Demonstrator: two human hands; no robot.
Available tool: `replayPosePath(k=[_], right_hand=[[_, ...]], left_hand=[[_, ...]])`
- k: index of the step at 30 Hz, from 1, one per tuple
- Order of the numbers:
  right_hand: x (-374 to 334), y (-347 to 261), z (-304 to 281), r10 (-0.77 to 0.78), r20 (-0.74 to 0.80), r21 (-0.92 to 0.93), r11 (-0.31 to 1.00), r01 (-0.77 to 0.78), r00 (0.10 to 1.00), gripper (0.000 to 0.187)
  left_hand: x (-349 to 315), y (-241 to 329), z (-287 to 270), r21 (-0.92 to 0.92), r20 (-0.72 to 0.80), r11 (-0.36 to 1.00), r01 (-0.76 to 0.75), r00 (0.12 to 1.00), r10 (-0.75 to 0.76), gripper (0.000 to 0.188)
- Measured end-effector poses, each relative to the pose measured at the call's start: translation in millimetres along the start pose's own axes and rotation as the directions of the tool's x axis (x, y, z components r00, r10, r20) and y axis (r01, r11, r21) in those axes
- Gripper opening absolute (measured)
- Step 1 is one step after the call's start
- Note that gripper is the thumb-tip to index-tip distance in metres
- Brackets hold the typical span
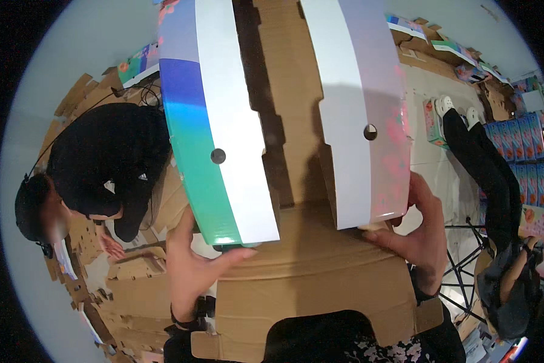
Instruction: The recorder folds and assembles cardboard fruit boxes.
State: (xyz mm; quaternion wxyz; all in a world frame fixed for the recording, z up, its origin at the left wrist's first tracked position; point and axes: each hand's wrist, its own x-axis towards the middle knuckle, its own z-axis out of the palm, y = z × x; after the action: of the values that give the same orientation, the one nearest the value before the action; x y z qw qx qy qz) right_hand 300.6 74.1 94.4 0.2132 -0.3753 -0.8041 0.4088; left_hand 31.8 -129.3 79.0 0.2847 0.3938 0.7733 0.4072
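A large cardboard display box [314, 272], partly folded, stands close in front of me with its brown inside showing. Its left wall [190, 115] is printed blue, green and lilac. Pink and lilac cover the right wall [381, 175]. Both walls carry a white inner strip and a round hole. My left hand [199, 260] grips the near lower corner of the left wall, thumb on the brown flap. On the opposite side my right hand [420, 233] clasps the near end of the right wall, its thumb inside. Some fingers of both hands are hidden behind the walls.
At the left a person in black [108, 157] bends over flat cardboard pieces [135, 293]. Another person in black trousers [484, 163] is at the right, near stacked blue boxes [517, 139] and a black wire-legged stand [462, 275]. More printed cardboard [138, 63] lies behind.
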Motion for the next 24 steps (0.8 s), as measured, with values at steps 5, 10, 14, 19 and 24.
replayPosePath(k=[5, 10, 14, 19, 24], right_hand=[[10.6, -16.0, -4.8, 0.151, -0.016, -0.072, 0.986, -0.152, 0.988, 0.053], [-1.8, -9.6, -2.9, 0.014, -0.052, -0.262, 0.965, -0.027, 0.999, 0.044], [-26.8, 4.3, -7.6, 0.078, 0.100, -0.384, 0.923, -0.034, 0.992, 0.049], [-67.1, 15.9, -24.6, 0.187, 0.294, -0.077, 0.982, -0.171, 0.938, 0.056], [-93.3, 12.8, -38.8, 0.311, 0.502, -0.184, 0.950, -0.252, 0.807, 0.096]], left_hand=[[9.7, 8.8, -3.6, 0.145, -0.052, 0.988, 0.056, 0.997, -0.049, 0.042], [0.1, -7.7, 0.0, 0.026, -0.182, 0.997, 0.072, 0.981, -0.067, 0.034], [-22.1, -15.2, -6.4, 0.178, -0.012, 0.984, 0.020, 1.000, -0.018, 0.034], [-57.3, -28.6, -25.1, 0.176, 0.363, 0.984, -0.010, 0.930, -0.055, 0.051], [-85.3, -51.8, -28.2, 0.048, 0.491, 0.998, 0.045, 0.869, -0.063, 0.099]])
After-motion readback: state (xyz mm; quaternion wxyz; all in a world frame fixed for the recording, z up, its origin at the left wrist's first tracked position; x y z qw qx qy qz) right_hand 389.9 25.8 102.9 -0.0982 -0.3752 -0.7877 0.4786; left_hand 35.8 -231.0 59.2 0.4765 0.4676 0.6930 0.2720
